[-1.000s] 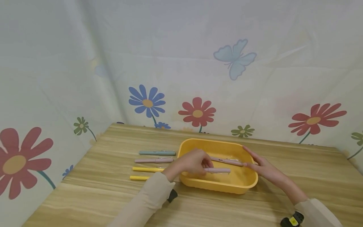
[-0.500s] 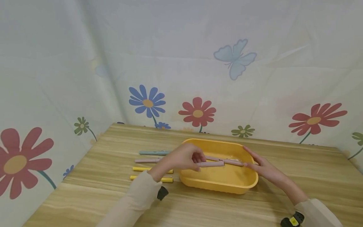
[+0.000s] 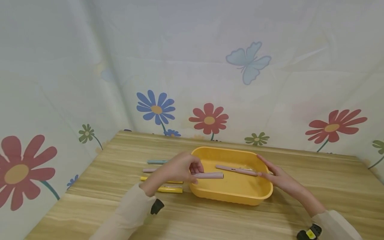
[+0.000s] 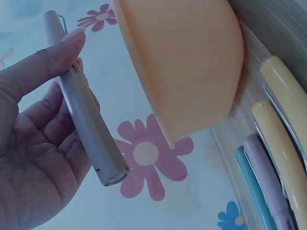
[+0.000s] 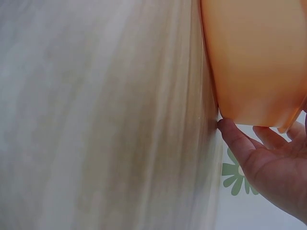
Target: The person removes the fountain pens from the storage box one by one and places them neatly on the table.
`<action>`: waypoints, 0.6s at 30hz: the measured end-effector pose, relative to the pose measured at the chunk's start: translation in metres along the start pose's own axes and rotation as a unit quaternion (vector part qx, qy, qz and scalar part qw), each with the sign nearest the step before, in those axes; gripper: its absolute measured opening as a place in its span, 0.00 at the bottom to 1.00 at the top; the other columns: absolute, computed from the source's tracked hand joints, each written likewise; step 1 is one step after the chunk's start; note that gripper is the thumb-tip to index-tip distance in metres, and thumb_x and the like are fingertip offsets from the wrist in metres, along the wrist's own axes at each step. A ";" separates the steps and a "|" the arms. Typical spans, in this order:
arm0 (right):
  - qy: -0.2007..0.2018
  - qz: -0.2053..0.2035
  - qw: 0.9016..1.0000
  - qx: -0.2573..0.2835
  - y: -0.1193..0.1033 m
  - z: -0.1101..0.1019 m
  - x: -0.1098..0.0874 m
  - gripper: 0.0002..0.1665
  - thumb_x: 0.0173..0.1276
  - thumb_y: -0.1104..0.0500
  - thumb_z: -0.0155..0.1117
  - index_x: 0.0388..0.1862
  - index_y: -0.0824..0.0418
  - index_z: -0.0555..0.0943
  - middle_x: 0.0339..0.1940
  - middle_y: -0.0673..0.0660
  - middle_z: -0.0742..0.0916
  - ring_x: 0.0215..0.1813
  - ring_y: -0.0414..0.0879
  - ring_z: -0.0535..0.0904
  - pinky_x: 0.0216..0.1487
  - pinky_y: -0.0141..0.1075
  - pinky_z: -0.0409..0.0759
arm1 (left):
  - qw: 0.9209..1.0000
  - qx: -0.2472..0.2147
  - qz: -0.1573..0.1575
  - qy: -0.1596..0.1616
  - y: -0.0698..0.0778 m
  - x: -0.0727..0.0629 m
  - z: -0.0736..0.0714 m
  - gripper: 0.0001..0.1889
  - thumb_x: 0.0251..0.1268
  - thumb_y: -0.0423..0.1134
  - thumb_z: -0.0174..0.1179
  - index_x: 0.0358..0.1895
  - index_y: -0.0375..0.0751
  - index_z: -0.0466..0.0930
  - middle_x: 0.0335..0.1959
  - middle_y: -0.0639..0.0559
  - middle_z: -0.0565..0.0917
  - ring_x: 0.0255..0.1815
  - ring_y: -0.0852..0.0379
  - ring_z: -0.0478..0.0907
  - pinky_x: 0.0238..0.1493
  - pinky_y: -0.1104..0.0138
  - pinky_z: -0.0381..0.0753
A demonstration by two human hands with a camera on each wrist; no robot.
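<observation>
My left hand (image 3: 181,168) pinches a pale pink pen (image 3: 210,175) between thumb and fingers, over the left side of a yellow plastic basket (image 3: 228,198). In the left wrist view the pen (image 4: 91,120) slants across the fingers, its clip near the thumb. Another pink pen (image 3: 237,170) lies inside the basket, its right end close to the right thumb. My right hand (image 3: 280,178) holds the basket's right end, thumb over the rim and fingers along the outside. From the right wrist, fingertips show against the basket's outer wall (image 5: 259,62).
Left of the basket lie a teal pen (image 3: 156,162), a pink pen (image 3: 148,170) and two yellow pens, the nearer yellow pen (image 3: 171,189) partly behind my left arm. The wooden table (image 3: 225,223) meets a flowered curtain (image 3: 192,80) at the back.
My left hand has moved left with the pink pen, from over the basket's middle to its left rim. The right hand, basket and pen inside stay put.
</observation>
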State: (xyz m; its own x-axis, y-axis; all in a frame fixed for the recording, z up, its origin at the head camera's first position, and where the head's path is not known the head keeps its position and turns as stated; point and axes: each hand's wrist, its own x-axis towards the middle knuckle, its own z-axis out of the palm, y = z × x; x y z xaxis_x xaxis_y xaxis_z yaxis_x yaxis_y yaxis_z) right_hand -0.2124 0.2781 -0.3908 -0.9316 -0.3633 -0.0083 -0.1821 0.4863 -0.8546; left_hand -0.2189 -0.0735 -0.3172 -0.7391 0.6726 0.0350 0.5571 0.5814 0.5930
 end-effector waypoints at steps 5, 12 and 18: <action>0.002 0.004 1.000 -0.004 -0.001 -0.001 -0.001 0.38 0.70 0.54 0.50 0.73 0.55 0.45 0.72 0.67 0.49 0.69 0.70 0.40 0.57 0.64 0.59 | 1.000 0.002 0.001 0.007 -0.008 -0.013 -0.003 0.12 0.39 0.28 0.71 0.29 0.42 0.80 0.23 0.57 0.77 0.26 0.60 0.73 0.31 0.73 0.76; 0.003 -0.007 1.000 -0.001 -0.002 -0.001 -0.001 0.39 0.69 0.55 0.51 0.73 0.55 0.46 0.72 0.67 0.50 0.69 0.69 0.42 0.59 0.64 0.54 | 1.000 -0.001 0.010 0.009 -0.024 -0.032 -0.005 0.11 0.40 0.29 0.71 0.28 0.42 0.79 0.22 0.58 0.77 0.25 0.61 0.73 0.29 0.73 0.76; 0.007 -0.014 1.000 -0.005 0.000 -0.001 -0.002 0.38 0.69 0.56 0.51 0.73 0.56 0.47 0.72 0.68 0.51 0.69 0.68 0.43 0.60 0.64 0.53 | 1.000 -0.006 0.005 -0.006 -0.037 -0.046 -0.007 0.13 0.39 0.29 0.72 0.30 0.41 0.79 0.24 0.59 0.77 0.26 0.63 0.73 0.30 0.72 0.76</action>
State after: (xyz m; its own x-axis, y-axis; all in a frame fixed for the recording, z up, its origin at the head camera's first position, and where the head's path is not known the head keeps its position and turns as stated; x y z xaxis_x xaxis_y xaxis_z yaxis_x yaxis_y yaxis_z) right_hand -0.2109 0.2796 -0.3899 -0.9304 -0.3659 0.0221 -0.2104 0.4836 -0.8497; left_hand -0.2083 -0.1294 -0.3349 -0.7293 0.6836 0.0303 0.5591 0.5698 0.6023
